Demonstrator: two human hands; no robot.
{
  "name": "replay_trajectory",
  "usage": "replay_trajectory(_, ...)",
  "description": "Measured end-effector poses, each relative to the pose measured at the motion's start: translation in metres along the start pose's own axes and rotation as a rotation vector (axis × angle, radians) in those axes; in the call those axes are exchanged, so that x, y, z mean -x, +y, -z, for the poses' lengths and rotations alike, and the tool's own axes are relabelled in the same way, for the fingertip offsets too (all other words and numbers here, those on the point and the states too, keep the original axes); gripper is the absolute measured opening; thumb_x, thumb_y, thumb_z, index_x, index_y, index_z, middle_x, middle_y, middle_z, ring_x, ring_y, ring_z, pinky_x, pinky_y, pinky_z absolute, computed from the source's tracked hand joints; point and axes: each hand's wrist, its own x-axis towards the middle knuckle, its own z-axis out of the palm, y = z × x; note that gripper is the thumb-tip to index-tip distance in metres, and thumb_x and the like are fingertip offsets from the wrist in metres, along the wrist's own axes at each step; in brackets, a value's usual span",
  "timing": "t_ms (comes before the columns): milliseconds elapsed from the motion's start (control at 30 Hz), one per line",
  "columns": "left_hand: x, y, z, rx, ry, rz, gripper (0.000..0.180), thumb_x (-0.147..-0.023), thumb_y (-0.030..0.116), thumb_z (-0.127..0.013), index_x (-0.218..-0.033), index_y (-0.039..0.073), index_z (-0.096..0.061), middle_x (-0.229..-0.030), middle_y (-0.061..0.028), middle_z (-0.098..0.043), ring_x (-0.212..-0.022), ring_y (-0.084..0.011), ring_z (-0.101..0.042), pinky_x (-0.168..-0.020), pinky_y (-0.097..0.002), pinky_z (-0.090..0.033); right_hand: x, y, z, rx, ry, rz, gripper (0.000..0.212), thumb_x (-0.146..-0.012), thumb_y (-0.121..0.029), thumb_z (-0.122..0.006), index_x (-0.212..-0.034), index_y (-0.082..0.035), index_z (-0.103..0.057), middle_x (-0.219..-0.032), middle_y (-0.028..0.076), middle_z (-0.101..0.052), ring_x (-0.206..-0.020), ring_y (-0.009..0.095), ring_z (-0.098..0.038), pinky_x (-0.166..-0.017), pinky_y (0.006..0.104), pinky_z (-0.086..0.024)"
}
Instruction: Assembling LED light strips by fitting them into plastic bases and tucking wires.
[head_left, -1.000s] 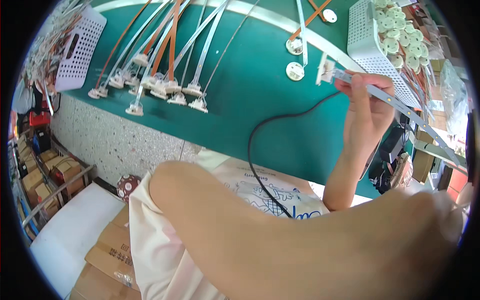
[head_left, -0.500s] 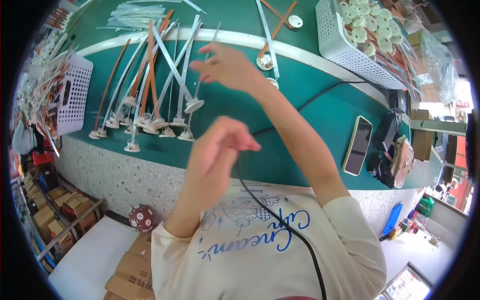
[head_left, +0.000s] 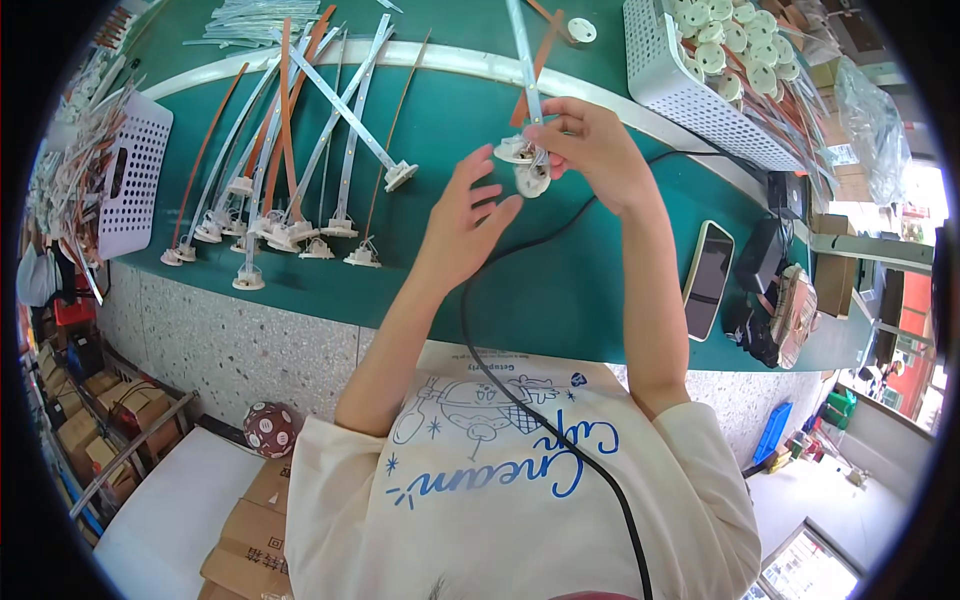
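My right hand pinches a silvery LED strip just above its lower end. Two round white bases hang there, right below and beside the fingertips; whether both belong to the pinched strip I cannot tell. Close to the bases, on their left, my left hand is open with its fingers apart and nothing in it. Behind the pinched strip lies an orange strip. Further left, several silver and orange strips lie fanned over the green table, their white bases toward me.
White perforated baskets stand at the left and far right, both full of strips and white round parts. A black cable crosses the table to my chest. A phone and a black box lie at the right.
My right hand has come back from the left-hand strips and now grips a strip on the right. My left hand has opened and risen beside it. One left-hand strip's base has shifted slightly.
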Motion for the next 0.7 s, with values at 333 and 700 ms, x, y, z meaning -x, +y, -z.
replay_trajectory(333, 0.017, 0.039, 0.001, 0.389, -0.035, 0.064, 0.038, -0.077, 0.004, -0.056, -0.111, -0.002, -0.042, -0.09, -0.0116, -0.058, -0.082, -0.015, -0.057, -0.071, -0.025, -0.048, 0.037, -0.015, -0.004, -0.197, 0.106, 0.305, 0.011, -0.078, -0.002, -0.053, -0.087, 0.003, -0.05, -0.079, 0.009, -0.055, -0.065, 0.013, -0.056, -0.059, 0.0235, -0.049)
replay_trajectory(700, 0.041, 0.067, 0.006, -0.076, 0.113, -0.416, 0.046, -0.068, -0.006, -0.06, -0.112, 0.004, -0.048, -0.096, -0.0086, -0.05, -0.086, -0.0146, -0.055, -0.069, -0.0224, -0.049, 0.074, -0.033, -0.029, -0.439, 0.139, 0.568, 0.012, -0.076, 0.007, -0.05, -0.087, 0.003, -0.045, -0.078, 0.016, -0.058, -0.071, 0.02, -0.061, -0.064, 0.0257, -0.051)
